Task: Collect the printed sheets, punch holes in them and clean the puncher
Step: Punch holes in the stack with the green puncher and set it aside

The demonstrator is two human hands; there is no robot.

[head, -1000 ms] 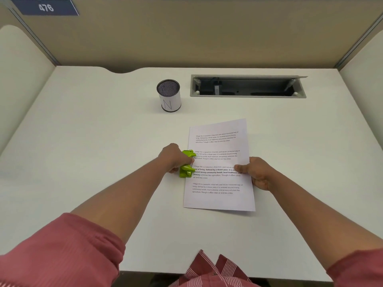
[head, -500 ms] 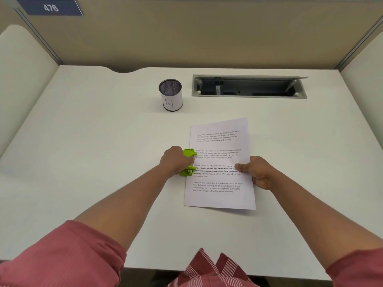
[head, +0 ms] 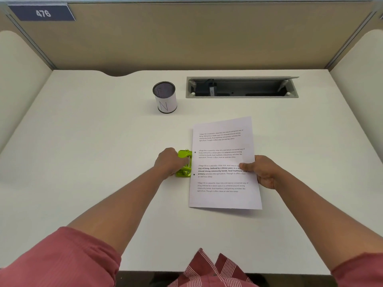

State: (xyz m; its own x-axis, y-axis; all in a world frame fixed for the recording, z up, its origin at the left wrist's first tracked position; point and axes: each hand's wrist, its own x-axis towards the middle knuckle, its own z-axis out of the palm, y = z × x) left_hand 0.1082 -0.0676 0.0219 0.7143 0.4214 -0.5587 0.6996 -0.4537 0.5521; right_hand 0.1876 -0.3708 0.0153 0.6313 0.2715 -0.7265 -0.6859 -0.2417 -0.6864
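Sheets punched, puncher just beside their left edge.
Green puncher (head: 184,163) is gripped by left hand (head: 169,162); thin, floppy sheets (head: 224,162) are pinched at the right edge by right hand (head: 264,171) on tabletop (head: 93,152). Puncher judged rigid, light; best gripped round the body.

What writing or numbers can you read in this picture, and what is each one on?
"476": white digits on the blue sign on the partition.
"N": handwritten on the white label of the mesh cup.
"Village life is a peaceful, close-knit, and nature-connected way of living...": a paragraph repeated four times on the printed sheets; the rest is too small to read surely.
Green puncher: no readable text.
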